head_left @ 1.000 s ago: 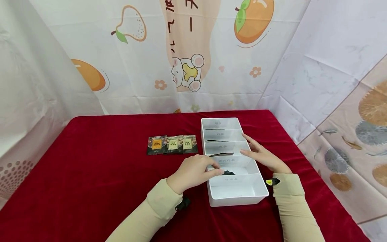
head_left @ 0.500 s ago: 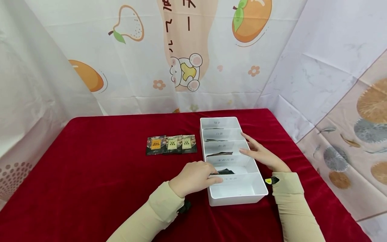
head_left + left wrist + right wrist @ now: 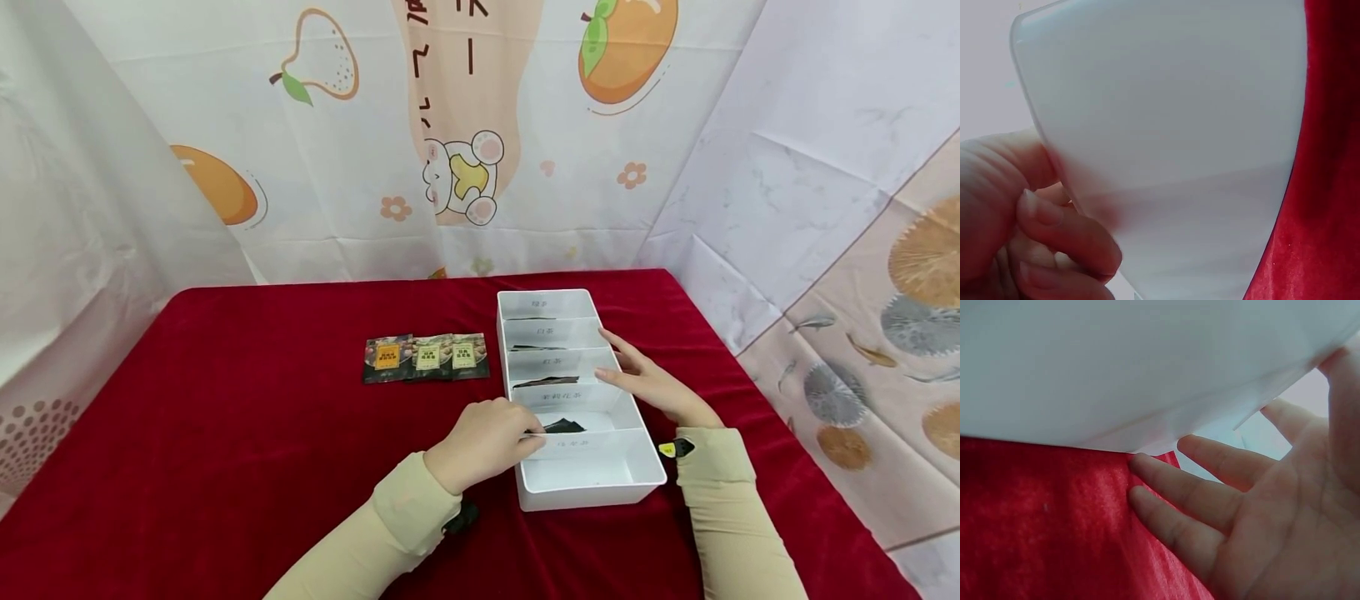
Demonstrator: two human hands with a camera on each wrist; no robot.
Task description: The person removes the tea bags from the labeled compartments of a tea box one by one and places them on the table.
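You are laying your right hand (image 3: 651, 385), straight fingers spread, against the right wall of the white box (image 3: 592, 499) and curling your left hand (image 3: 482, 442) over its left edge beside the black packet (image 3: 566, 427), second compartment from the near end; whether that grip is clamping it cannot be told. The box is standing on the red-covered desk (image 3: 262, 433), right of three flat packets (image 3: 426, 357), a fruit-printed curtain (image 3: 315, 183) hanging behind.

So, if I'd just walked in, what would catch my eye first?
Probably the white five-compartment box, bright against the red cloth, with the left hand over its left edge and the right hand at its right side. Next might come the three dark sachets lying in a row left of the box, then the fruit-print curtain hanging behind.
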